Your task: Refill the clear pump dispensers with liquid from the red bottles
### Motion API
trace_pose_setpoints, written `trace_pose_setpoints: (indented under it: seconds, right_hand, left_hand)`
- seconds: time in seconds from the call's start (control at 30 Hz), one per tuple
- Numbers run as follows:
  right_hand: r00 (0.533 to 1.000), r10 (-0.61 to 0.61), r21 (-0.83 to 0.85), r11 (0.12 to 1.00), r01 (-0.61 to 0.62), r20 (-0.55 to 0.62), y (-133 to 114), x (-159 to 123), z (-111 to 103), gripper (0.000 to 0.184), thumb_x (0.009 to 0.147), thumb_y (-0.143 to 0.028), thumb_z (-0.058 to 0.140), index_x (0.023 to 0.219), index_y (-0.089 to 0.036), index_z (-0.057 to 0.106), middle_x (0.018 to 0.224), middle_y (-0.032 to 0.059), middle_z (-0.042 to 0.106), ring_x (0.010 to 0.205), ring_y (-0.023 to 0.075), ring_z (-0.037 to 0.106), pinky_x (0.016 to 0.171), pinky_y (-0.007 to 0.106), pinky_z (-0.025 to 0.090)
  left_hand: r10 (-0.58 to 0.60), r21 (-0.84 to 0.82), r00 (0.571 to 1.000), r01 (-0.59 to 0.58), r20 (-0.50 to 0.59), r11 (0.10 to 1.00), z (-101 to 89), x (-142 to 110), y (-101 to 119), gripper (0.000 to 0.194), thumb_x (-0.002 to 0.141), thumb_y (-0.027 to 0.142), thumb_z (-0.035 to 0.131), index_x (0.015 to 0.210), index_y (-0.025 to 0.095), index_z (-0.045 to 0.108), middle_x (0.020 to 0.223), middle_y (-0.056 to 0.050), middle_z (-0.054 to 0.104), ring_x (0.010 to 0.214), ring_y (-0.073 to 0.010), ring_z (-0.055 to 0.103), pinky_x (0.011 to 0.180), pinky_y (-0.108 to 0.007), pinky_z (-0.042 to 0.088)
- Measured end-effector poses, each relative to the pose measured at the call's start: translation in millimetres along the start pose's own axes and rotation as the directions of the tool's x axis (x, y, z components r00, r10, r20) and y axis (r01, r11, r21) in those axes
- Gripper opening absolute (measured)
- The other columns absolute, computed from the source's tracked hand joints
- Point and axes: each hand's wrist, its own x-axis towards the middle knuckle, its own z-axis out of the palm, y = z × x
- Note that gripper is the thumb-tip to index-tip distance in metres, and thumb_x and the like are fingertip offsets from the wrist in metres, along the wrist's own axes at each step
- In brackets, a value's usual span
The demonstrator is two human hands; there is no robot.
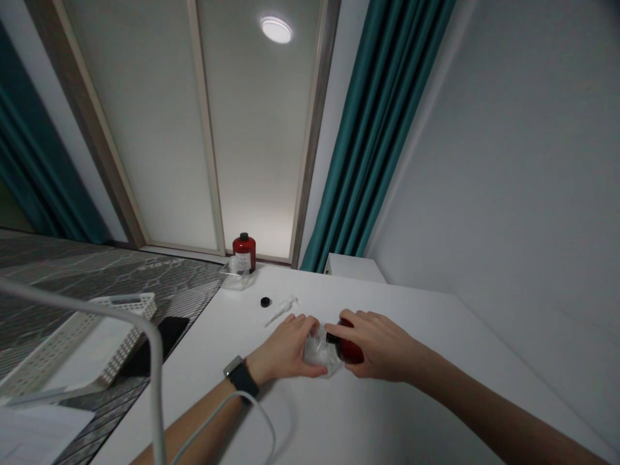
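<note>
Nearest the camera, a pale cable (pixel 157 394) bends down the left side. Above the white table (pixel 411 413), a red bottle (pixel 351 351) lies tipped, its long axis roughly level, dark neck pointing left to a clear container (pixel 317 351). The right hand (pixel 380 342) curls around the bottle; the left hand (pixel 287 349), thumb and fingers apart, grasps the container. Beyond lie a white pump (pixel 282 310) and black cap (pixel 265 301).
</note>
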Motion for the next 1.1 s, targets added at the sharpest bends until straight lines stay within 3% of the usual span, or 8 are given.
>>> trace_pose_setpoints:
  seconds: [1.1]
  right_hand:
    - [1.000, -0.001, -0.022, 1.000, 0.001, -0.014, -0.8, 0.4, 0.4, 0.053, 0.080, -0.031, 0.064, 0.131, -0.032, 0.051, 0.108, 0.0073, 0.060, 0.085, 0.0245, 0.063, 0.070, 0.033, 0.040]
  left_hand:
    - [0.014, 0.012, 1.000, -0.014, -0.009, 1.000, 0.4, -0.4, 0.3, 0.061, 0.064, 0.050, 0.082, 0.107, 0.020, 0.051, 0.103, -0.006, 0.066, 0.093, -0.0286, 0.062, 0.082, -0.037, 0.040]
